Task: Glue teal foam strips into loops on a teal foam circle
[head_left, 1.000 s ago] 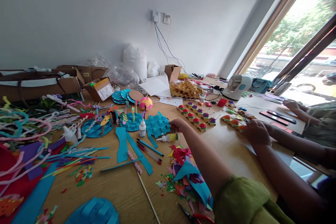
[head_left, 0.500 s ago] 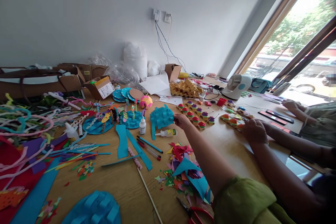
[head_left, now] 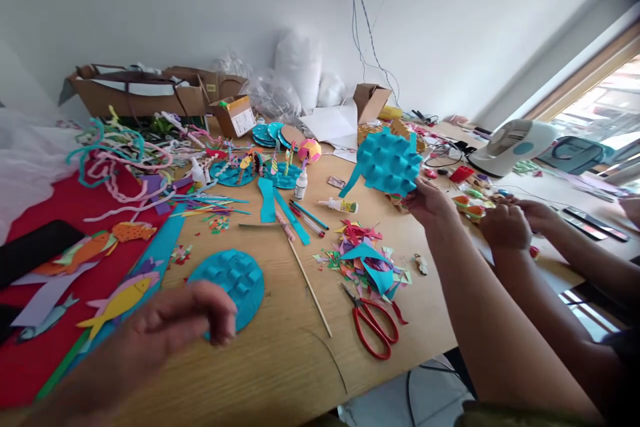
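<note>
My right hand (head_left: 425,203) is closed on the lower edge of a blue woven paper piece (head_left: 387,163) and holds it up above the table, a loose strip hanging at its left. My left hand (head_left: 175,327) enters from the bottom left, blurred by motion, fingers bent. It hovers at the near edge of a round blue woven paper disc (head_left: 235,277) lying on the wooden table (head_left: 280,373). Nothing shows in that hand.
Red-handled scissors (head_left: 373,323), a heap of paper scraps (head_left: 363,260), a thin stick (head_left: 310,287), glue bottles (head_left: 300,183) and pens lie mid-table. Other people's hands (head_left: 505,227) work on small orange pieces at the right. Pipe cleaners, paper fish, cardboard boxes and a fan (head_left: 510,143) ring the table.
My right hand has lifted the blue woven piece off the table and brought it nearer. The view has tipped down and left, and my left hand has come into sight.
</note>
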`<state>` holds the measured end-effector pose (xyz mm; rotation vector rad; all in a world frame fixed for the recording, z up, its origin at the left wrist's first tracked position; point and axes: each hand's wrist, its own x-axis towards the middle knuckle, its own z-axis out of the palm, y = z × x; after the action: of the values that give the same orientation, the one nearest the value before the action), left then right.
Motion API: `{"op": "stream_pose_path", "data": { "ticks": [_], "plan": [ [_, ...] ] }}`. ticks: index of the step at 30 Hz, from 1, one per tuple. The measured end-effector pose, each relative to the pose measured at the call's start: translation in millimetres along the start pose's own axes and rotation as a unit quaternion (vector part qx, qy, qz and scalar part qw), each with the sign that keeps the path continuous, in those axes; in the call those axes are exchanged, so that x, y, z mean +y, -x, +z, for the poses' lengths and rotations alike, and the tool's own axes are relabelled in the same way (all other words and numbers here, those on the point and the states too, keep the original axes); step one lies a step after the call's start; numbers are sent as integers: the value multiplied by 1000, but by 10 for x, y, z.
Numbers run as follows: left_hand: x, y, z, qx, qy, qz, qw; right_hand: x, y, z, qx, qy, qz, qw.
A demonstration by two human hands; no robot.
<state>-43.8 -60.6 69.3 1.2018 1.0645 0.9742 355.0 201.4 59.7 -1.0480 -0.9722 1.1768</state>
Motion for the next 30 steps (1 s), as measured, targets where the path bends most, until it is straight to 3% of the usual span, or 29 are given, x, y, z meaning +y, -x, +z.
{"op": "stream_pose_path", "data": {
  "ticks": [2, 5, 10, 14, 19, 25, 30],
  "plan": [
    [86, 40, -114, 116, 65, 28, 991, -77, 259, 4, -2, -10, -1, 1000],
    [123, 37, -152, 171, 122, 37, 977, -108, 680, 96, -11, -11, 4, 1000],
    [-11, -114, -5, 128, 121, 2, 984, 22, 1289, 397, -65, 61, 55, 995],
    [-145, -260, 116, 83, 85, -1, 993, 161, 1560, 654, -89, 80, 84, 989],
    [-200, -363, 238, 26, 83, -9, 996, 246, 1744, 931, -99, -8, 100, 990],
    [-195, -435, 293, 65, 84, -15, 994, 278, 1884, 1104, -104, -109, 132, 980],
    [-216, -431, 263, 61, 94, -17, 994, 339, 1889, 1121, -105, -133, 146, 975]
  ]
}}
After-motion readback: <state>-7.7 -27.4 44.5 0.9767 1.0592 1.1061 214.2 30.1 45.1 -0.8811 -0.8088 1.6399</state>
